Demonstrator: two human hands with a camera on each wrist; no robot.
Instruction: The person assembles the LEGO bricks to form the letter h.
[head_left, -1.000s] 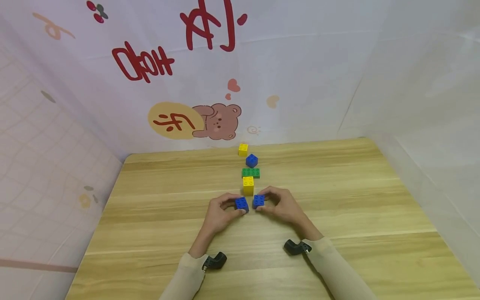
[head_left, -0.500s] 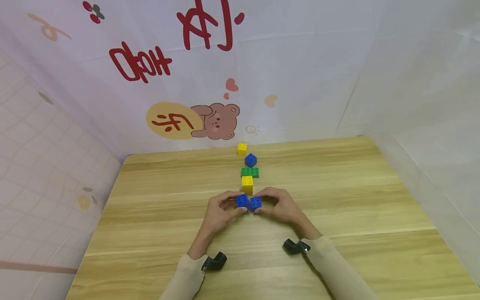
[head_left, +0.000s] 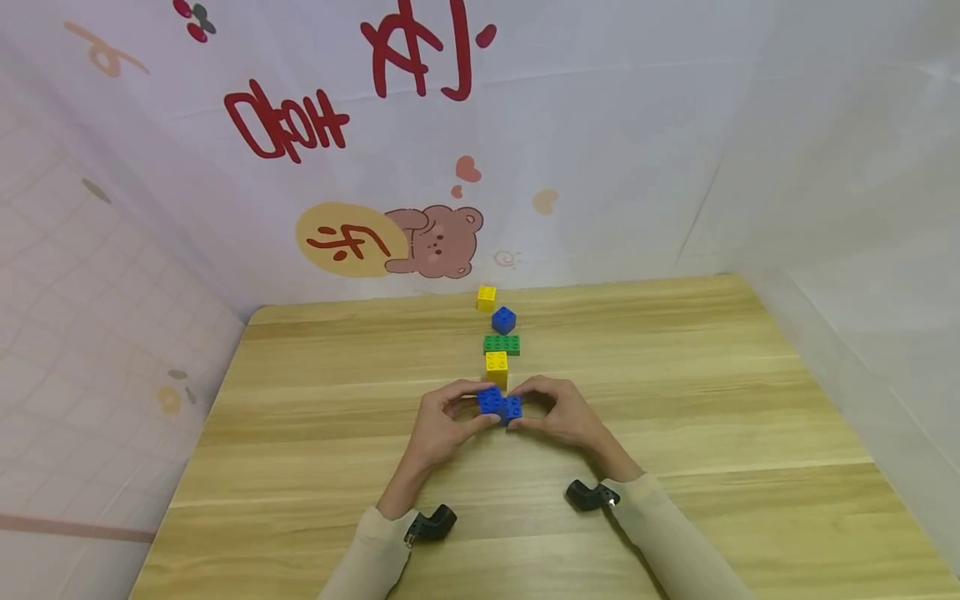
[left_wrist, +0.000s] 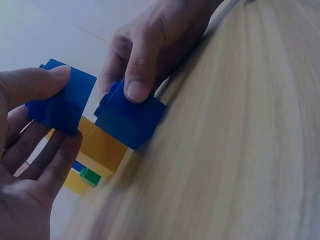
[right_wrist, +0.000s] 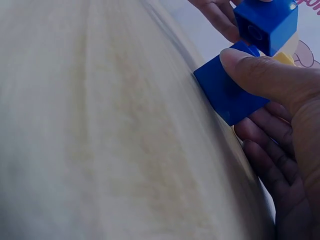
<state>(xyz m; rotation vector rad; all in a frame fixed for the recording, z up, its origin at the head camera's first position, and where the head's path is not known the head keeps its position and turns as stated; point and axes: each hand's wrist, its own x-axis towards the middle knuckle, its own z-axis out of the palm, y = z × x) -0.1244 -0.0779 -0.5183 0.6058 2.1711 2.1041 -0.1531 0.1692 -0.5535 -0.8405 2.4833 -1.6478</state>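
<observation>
My left hand (head_left: pixel 444 421) pinches a blue toy building brick (head_left: pixel 490 401) between thumb and fingers. Opposite it, my right hand (head_left: pixel 564 410) grips a second blue brick (head_left: pixel 514 408) the same way. In the head view the left brick partly overlaps the right one. The left wrist view shows the left-hand brick (left_wrist: pixel 65 97) tilted and apart from the right-hand brick (left_wrist: pixel 131 117), which is close over the table. Seen from the right wrist, the left-hand brick (right_wrist: pixel 270 25) is held higher, its hollow underside showing. Just behind both hands stands a tall yellow brick (head_left: pixel 497 368).
Behind the yellow brick, a green brick (head_left: pixel 502 345), another blue brick (head_left: pixel 504 321) and a small yellow brick (head_left: pixel 487 299) form a loose line toward the back. The wooden table (head_left: pixel 315 467) meets a printed white cloth wall (head_left: pixel 615 167). Black wrist mounts (head_left: pixel 432 523) project inward from the sleeves.
The two blue bricks have come together from a gap. The left one has risen and shifted right, and now overlaps the right one. The other bricks stay where they were.
</observation>
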